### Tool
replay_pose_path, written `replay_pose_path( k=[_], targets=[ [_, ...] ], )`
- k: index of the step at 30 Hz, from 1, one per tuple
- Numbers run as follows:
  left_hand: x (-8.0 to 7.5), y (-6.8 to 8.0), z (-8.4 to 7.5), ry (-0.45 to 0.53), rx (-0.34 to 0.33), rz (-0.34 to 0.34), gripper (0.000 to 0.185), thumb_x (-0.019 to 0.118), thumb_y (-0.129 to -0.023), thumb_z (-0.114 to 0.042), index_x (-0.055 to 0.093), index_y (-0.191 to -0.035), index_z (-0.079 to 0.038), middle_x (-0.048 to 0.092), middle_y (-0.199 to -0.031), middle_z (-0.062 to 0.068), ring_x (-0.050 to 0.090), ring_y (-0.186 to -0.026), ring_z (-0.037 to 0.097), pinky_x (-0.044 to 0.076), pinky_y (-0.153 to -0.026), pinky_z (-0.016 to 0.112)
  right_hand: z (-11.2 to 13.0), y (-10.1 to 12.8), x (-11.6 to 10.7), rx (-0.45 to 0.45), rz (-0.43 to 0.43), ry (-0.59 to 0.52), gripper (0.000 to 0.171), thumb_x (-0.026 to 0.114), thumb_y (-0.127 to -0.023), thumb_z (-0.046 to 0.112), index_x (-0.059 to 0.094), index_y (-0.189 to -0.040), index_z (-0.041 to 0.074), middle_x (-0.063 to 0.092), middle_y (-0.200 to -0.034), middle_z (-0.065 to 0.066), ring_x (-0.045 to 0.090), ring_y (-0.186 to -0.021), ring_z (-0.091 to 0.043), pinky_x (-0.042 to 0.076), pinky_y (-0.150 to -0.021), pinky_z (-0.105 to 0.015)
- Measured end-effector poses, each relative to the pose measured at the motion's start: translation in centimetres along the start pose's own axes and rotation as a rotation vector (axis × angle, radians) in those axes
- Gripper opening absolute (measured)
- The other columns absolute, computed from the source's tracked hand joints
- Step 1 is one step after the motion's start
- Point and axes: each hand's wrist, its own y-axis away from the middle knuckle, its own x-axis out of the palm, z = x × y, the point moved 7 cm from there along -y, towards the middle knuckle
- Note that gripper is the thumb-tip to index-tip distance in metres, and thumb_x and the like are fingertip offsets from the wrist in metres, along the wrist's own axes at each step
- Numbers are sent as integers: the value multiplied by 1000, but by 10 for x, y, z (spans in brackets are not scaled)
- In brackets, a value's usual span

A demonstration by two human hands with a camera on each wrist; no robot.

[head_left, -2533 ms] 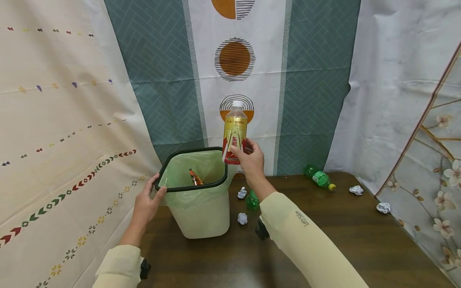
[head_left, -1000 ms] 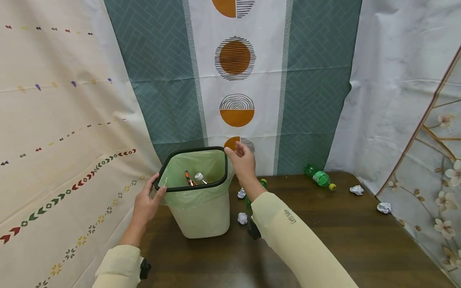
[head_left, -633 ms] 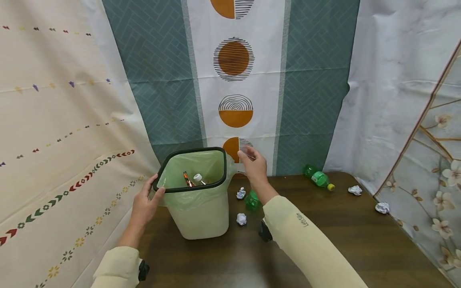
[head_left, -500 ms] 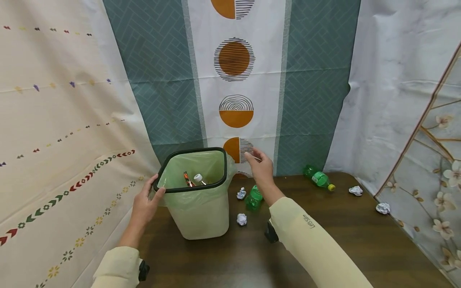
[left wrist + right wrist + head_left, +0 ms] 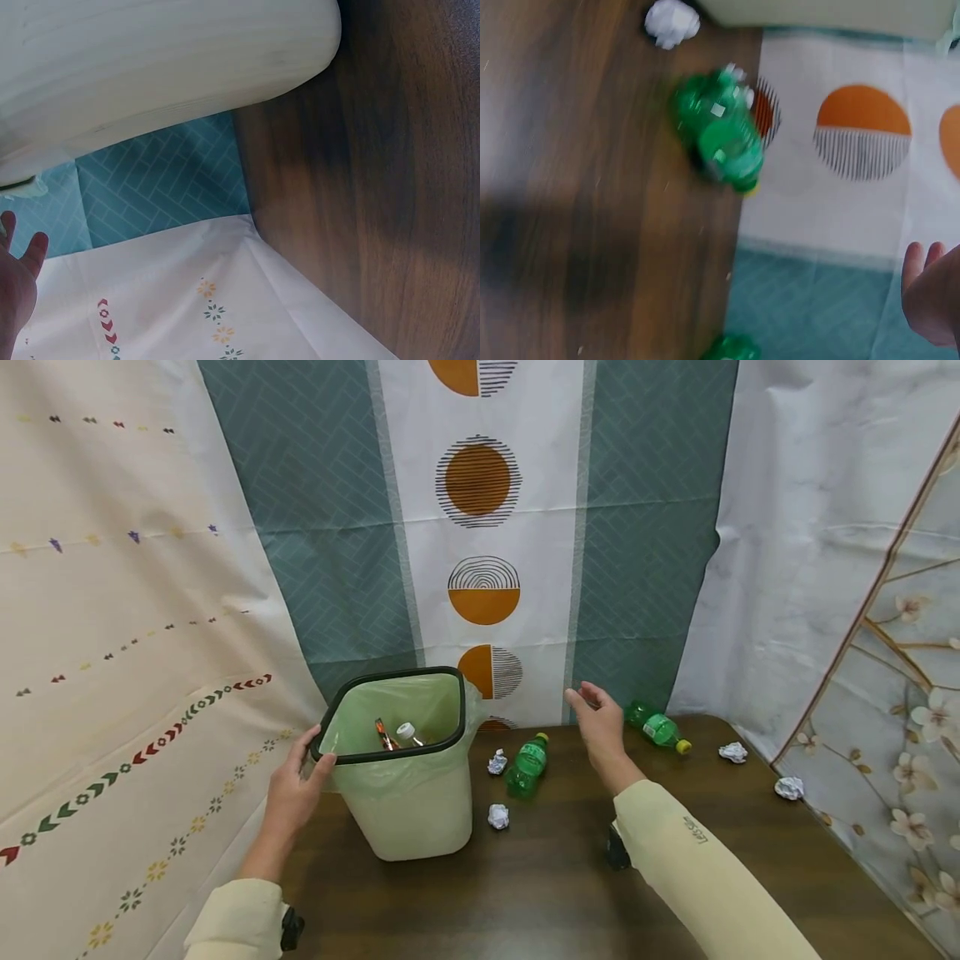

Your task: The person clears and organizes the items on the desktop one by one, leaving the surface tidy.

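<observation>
Left hand (image 5: 288, 789) grips the rim of the lined trash bin (image 5: 405, 802) on the tabletop (image 5: 540, 893). Right hand (image 5: 600, 727) hangs in the air right of the bin, fingers loose, holding nothing. A green bottle (image 5: 527, 765) lies just right of the bin, between bin and right hand.

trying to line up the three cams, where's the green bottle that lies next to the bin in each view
Head: green bottle lies on the table, just right of the bin.
Left wrist: not in it; only the bin's wall shows.
Right wrist: blurred, upper middle, by a paper ball.
Shared landmark: the orange-circle curtain.
</observation>
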Motion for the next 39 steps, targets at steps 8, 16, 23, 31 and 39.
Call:
replay_pose_path(
  k=[8,16,23,31,39],
  targets=[
    [-2,1,0,-8,-2,11,60,54,-100,-36,37,-153,-12,36,-152,26,35,-139,44,29,-108,62,-25,-13,-62,20,-52,117,58,64,-97,33,49,-145,3,52,-141,-15,49,-123,-24,44,-91,-22],
    [-5,2,3,-11,0,-13,60,55,-99,-34,38,-152,-12,38,-151,26,37,-138,44,30,-107,61,-46,-23,-138,24,-132,348,60,60,-98,37,49,-143,-2,53,-141,-21,49,-126,-30,40,-89,-23],
    [-4,0,3,-15,11,-16,59,55,-99,-33,39,-151,-11,38,-151,26,37,-138,44,30,-107,62,-64,-29,-209,49,-212,506,63,58,-98,41,51,-142,-3,55,-138,-22,51,-118,-29,39,-81,-19],
    [-1,0,-1,-15,28,-15,58,55,-99,-33,40,-151,-11,40,-150,26,38,-137,45,30,-106,63,-80,-32,-270,82,-251,653,66,58,-97,42,49,-140,-7,54,-136,-28,57,-110,-32,38,-70,-20],
    [0,-1,2,-3,26,-8,58,56,-99,-32,39,-152,-12,38,-152,25,37,-138,44,30,-107,62,-98,-41,-305,45,-236,827,63,56,-98,36,48,-136,-14,53,-130,-36,53,-108,-48,40,-80,-48]
  ],
)
